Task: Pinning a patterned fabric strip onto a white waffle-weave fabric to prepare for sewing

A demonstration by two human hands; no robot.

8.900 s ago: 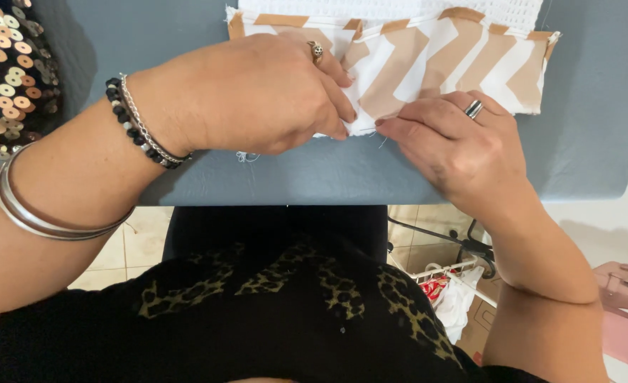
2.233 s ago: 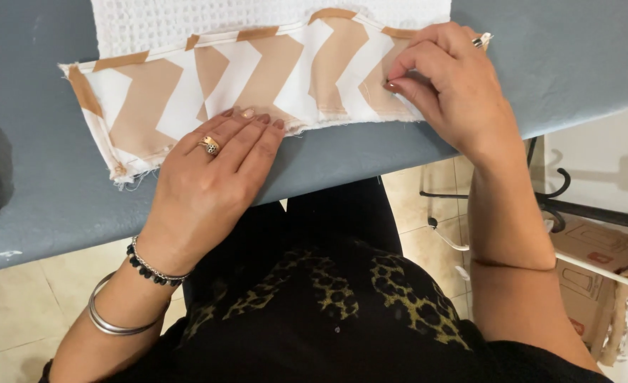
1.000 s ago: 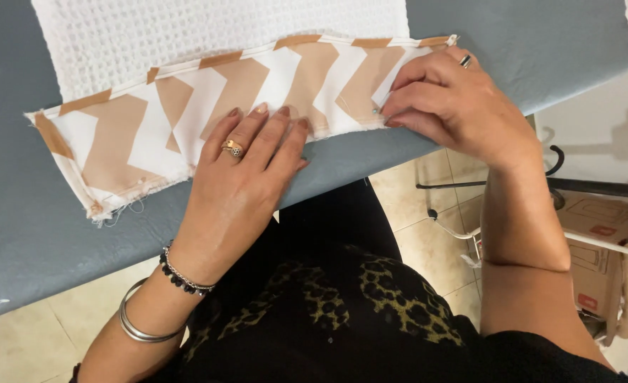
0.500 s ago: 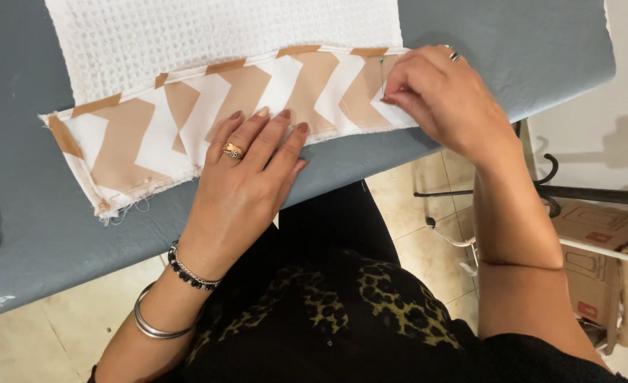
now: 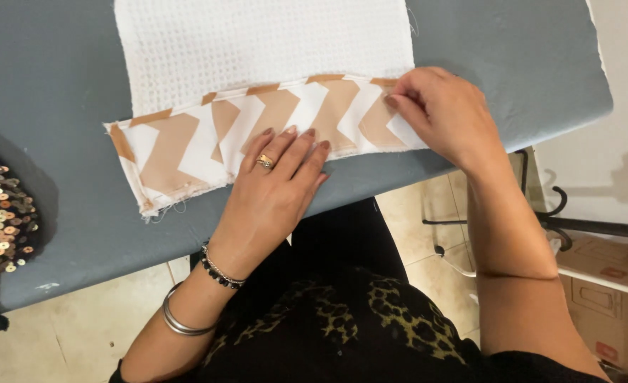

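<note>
A white waffle-weave cloth (image 5: 257, 50) lies on a grey padded board (image 5: 51, 92). Along its near edge runs a band of tan and white zigzag fabric (image 5: 186, 142). My left hand (image 5: 275, 188) lies flat with fingers together on the band's near edge, close to the middle. My right hand (image 5: 445, 113) rests at the band's right end, its fingertips pinching the fabric there.
A black sequinned item (image 5: 2, 213) sits at the board's left edge. To the right, past the board's end, stand a black metal frame (image 5: 569, 223) and a cardboard box (image 5: 605, 284) on a tiled floor (image 5: 80, 319).
The view has shifted, so the cloth sits further right in frame. My left hand stays pressed on the band. My right hand has curled its fingers onto the band's right end.
</note>
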